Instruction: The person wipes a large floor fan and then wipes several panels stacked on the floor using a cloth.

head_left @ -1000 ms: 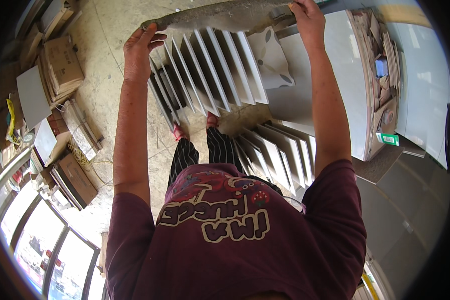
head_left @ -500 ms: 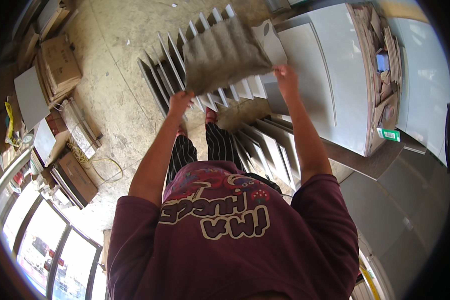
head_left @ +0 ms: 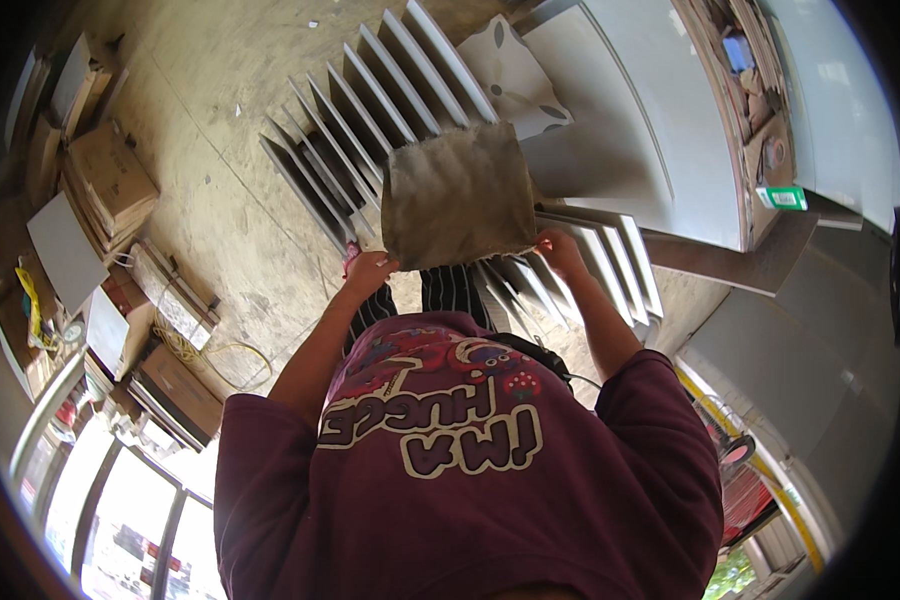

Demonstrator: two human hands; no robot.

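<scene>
A brown-grey cloth (head_left: 458, 195) is stretched out between my two hands in front of my legs. My left hand (head_left: 370, 270) pinches its near left corner, and my right hand (head_left: 560, 250) grips the near right corner. The cloth's far edge overlaps the near ends of a row of upright tiles (head_left: 370, 105), which stand spaced apart like slats. More upright tiles (head_left: 610, 250) stand beside my right hand and forearm. What lies under the cloth is hidden.
Large pale panels (head_left: 640, 110) lean at the right, with a patterned tile (head_left: 515, 80) by them. Cardboard boxes (head_left: 110, 178) and a yellow cable (head_left: 235, 350) lie at the left. A concrete floor (head_left: 200, 120) runs between.
Both my hands have drawn the cloth back toward my body, off most of the tile row. The far tiles, covered before, now show.
</scene>
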